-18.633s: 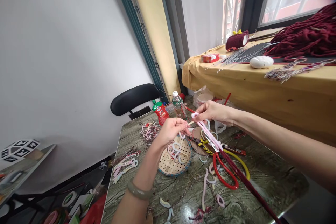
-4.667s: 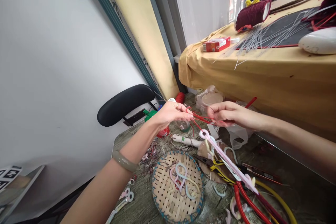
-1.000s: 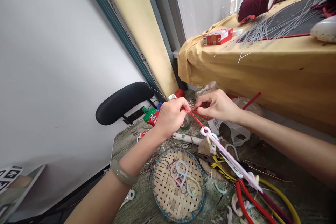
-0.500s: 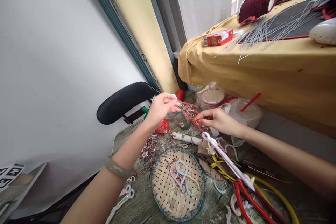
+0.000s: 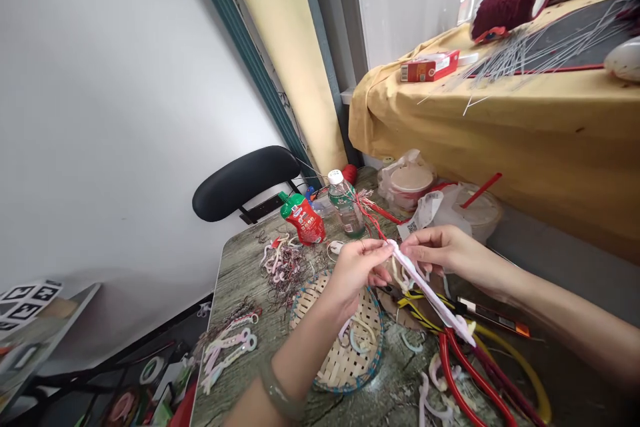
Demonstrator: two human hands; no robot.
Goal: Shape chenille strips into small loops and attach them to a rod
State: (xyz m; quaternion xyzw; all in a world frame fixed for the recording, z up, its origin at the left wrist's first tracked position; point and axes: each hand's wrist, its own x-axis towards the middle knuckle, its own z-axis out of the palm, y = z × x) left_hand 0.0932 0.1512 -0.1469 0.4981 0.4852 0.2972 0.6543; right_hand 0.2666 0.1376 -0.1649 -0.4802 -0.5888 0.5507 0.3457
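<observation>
A long pale pink, fuzzy chenille stem point(image 5: 425, 290) runs slantwise across the table, a dark red length point(image 5: 500, 373) continuing from its lower end. My left hand point(image 5: 357, 268) pinches its upper end between thumb and forefinger. Close beside it, the thumb and fingertips of my right hand point(image 5: 440, 248) are closed on the same upper part. Red cord point(image 5: 373, 217) leads up and away from that end to a frayed tuft. Beneath my left forearm is a round woven bamboo tray point(image 5: 350, 373) with pastel fuzzy loops, partly covered.
Red-handled pliers point(image 5: 457, 383) and a yellow-handled tool point(image 5: 537, 393) lie at the right. Behind the hands stand a clear bottle point(image 5: 345, 210), a red pouch point(image 5: 305, 219) and lidded tubs point(image 5: 410, 180). Wire scraps point(image 5: 283, 270) pile at left. A black chair point(image 5: 245, 180) stands beyond.
Both hands have come down from the red cord to the top of the pink stem. The bottle and pouch now show fully. My view has shifted slightly.
</observation>
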